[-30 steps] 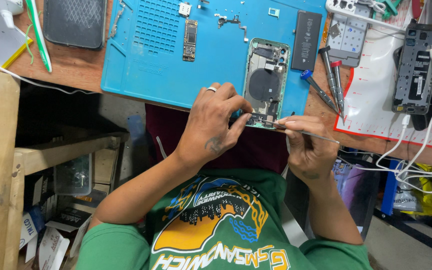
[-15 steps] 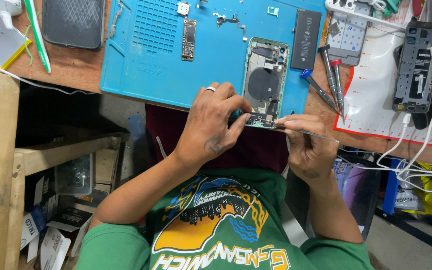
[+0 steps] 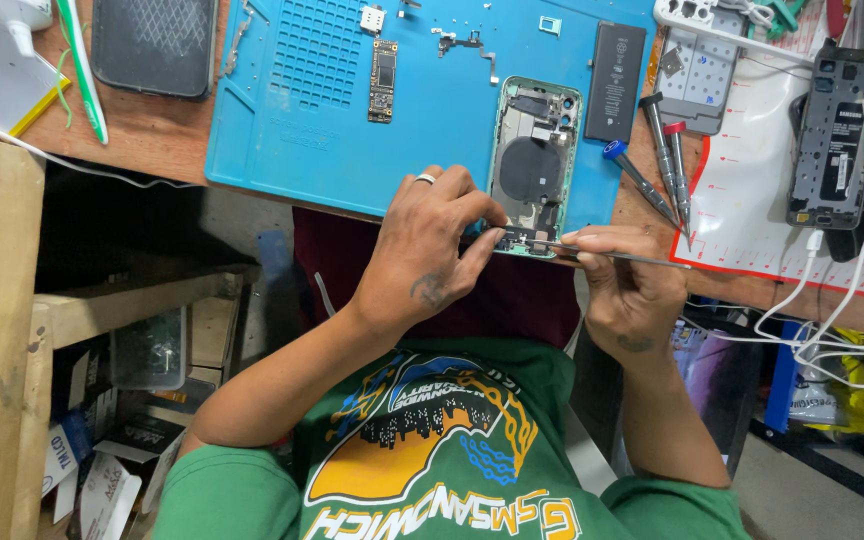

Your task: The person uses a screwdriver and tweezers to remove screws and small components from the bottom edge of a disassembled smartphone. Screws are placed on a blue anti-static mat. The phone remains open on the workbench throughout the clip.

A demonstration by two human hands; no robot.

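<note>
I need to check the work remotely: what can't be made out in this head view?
- Tweezer tips: hidden behind left hand fingers.
- Lower edge of opened phone: covered by both hands; right hand.
- Small parts on blue mat: too small.
- Second phone: partly under cable.

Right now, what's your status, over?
Left hand steadying open green phone shell on blue mat. Right hand pinching metal tweezers at its lower edge. Screwdrivers alongside.
</note>
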